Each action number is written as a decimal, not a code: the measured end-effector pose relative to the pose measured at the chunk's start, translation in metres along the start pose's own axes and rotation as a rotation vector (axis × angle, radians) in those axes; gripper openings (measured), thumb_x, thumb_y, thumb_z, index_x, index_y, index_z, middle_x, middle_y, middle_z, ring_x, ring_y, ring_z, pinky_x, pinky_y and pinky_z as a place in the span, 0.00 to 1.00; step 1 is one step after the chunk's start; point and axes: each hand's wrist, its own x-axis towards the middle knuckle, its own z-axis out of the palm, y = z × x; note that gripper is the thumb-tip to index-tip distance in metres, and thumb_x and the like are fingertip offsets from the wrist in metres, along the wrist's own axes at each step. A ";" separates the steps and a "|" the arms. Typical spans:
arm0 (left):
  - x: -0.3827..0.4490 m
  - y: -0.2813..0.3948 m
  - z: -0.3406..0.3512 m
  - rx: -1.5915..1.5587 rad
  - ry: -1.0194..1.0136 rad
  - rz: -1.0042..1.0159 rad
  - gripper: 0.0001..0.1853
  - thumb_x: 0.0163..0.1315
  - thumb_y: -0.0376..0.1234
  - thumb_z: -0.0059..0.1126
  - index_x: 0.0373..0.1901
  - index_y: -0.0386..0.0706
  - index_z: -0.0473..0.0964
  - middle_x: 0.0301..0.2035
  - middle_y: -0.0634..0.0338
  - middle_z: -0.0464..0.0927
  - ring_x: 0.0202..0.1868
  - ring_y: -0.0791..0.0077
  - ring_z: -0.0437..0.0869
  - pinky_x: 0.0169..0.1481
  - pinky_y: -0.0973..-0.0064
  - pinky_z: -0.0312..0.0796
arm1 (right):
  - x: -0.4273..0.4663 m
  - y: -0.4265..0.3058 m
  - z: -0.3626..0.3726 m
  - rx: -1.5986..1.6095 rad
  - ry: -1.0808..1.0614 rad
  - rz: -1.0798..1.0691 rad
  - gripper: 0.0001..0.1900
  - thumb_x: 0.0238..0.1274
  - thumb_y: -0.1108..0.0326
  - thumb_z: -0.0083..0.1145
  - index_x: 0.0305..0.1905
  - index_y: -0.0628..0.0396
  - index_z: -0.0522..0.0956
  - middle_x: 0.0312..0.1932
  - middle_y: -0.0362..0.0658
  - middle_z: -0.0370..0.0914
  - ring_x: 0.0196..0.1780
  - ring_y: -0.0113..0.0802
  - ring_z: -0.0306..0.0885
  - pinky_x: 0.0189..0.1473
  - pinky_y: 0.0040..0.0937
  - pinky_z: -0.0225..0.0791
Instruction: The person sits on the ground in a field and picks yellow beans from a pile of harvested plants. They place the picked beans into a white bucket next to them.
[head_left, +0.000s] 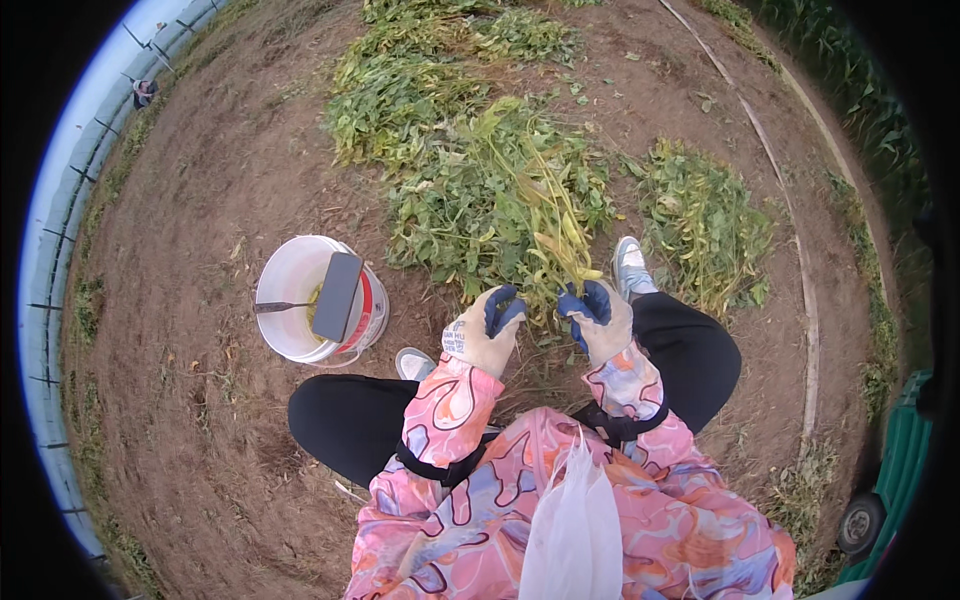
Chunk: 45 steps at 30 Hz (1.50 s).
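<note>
My right hand, in a white glove with blue coated fingers, grips the lower stems of an uprooted bean plant with yellow-green pods. That plant points away from me over a heap of leafy bean plants. To its left is my left hand, in a matching glove, with its thumb and fingers curled close together near the stem bases; whether anything small is between them I cannot tell. Left of my left hand stands a white plastic bucket with a red band and some yellow-green matter inside.
A dark flat phone-like object lies across the bucket rim, beside a dark-handled tool. Another plant pile lies beyond my right shoe. A pale strip runs along the soil. At lower right is a green vehicle; a person is far left.
</note>
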 end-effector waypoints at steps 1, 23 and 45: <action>0.000 0.006 -0.001 -0.051 -0.005 0.087 0.21 0.51 0.31 0.61 0.47 0.37 0.70 0.36 0.52 0.79 0.35 0.71 0.82 0.40 0.77 0.72 | -0.001 0.003 0.001 -0.035 -0.019 -0.008 0.19 0.48 0.76 0.56 0.49 0.62 0.72 0.35 0.42 0.78 0.36 0.25 0.75 0.37 0.23 0.68; 0.002 0.020 -0.026 0.323 0.150 0.320 0.17 0.48 0.28 0.60 0.42 0.42 0.73 0.31 0.55 0.79 0.29 0.62 0.81 0.34 0.73 0.73 | -0.005 -0.006 0.030 -0.874 -0.137 -0.488 0.15 0.42 0.64 0.61 0.40 0.48 0.74 0.27 0.40 0.75 0.26 0.41 0.75 0.27 0.35 0.68; 0.046 0.021 -0.276 -0.629 0.763 -0.244 0.19 0.64 0.43 0.43 0.54 0.45 0.66 0.42 0.50 0.77 0.30 0.67 0.80 0.29 0.74 0.73 | -0.011 0.010 0.026 -0.906 -0.146 -0.428 0.13 0.39 0.68 0.62 0.35 0.52 0.75 0.28 0.43 0.77 0.29 0.42 0.76 0.30 0.36 0.67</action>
